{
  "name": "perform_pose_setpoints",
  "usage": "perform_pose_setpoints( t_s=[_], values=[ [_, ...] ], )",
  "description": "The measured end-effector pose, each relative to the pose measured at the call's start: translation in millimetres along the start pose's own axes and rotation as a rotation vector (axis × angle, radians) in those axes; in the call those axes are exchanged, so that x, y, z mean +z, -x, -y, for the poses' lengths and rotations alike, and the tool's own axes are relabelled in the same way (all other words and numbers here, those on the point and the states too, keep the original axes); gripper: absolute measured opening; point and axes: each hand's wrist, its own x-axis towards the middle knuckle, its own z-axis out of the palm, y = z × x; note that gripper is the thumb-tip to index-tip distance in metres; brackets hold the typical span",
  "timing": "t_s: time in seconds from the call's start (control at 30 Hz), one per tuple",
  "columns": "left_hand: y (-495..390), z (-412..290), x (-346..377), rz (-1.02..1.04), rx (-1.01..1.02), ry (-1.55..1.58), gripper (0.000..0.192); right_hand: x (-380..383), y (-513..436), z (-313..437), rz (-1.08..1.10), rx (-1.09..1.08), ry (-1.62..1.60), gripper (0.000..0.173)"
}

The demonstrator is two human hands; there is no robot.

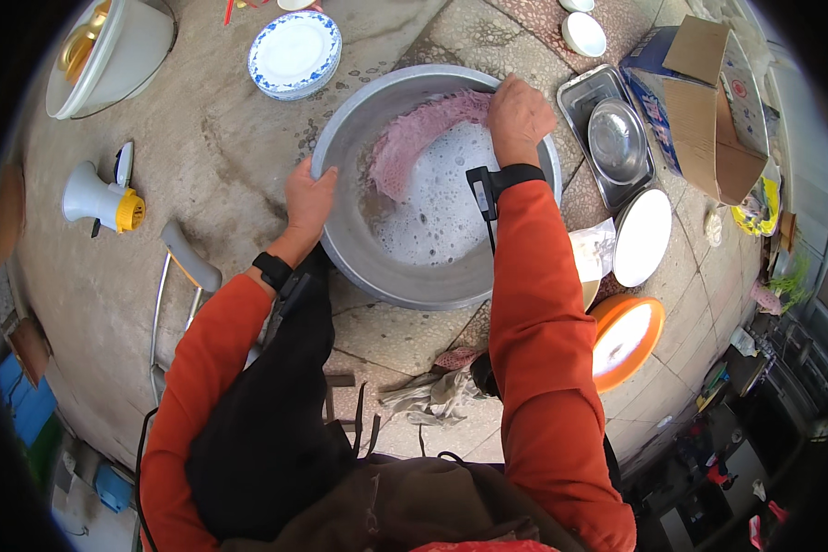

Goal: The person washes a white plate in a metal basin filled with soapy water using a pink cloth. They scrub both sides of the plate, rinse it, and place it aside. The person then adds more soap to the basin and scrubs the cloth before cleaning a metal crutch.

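Observation:
A large round metal basin (407, 293) stands on the ground before me, with foamy water (435, 207) inside. My left hand (310, 200) grips its left rim, thumb over the edge. At the upper right rim, my right hand (521, 117) is closed on the end of a wet pink mesh cloth (414, 138); whether it also holds the rim is hard to tell. The cloth curves along the basin's far inner side, partly in the suds. A stack of blue-patterned white plates (295, 54) sits beyond the basin to the left.
On the right are a metal tray (610, 196) holding a metal bowl (617, 140), white plates (643, 238), an orange basin (655, 331) and an open cardboard box (690, 145). To the left are a megaphone (100, 200), a white bucket (134, 55) and a padded metal frame (190, 259).

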Motion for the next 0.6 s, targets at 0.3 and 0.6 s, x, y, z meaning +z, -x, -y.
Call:
perform_pose_setpoints(
  t_s=[0.3,0.6],
  values=[
    [15.3,-14.5,-0.6,0.069,0.030,0.106,0.020,-16.5,84.9,-116.6,-0.098,0.077,-0.028,0.030],
    [17.5,-36.1,-1.2,0.142,-0.020,0.123,0.030,5.4,115.3,-43.6,0.233,0.074,-0.644,0.021]
  ],
)
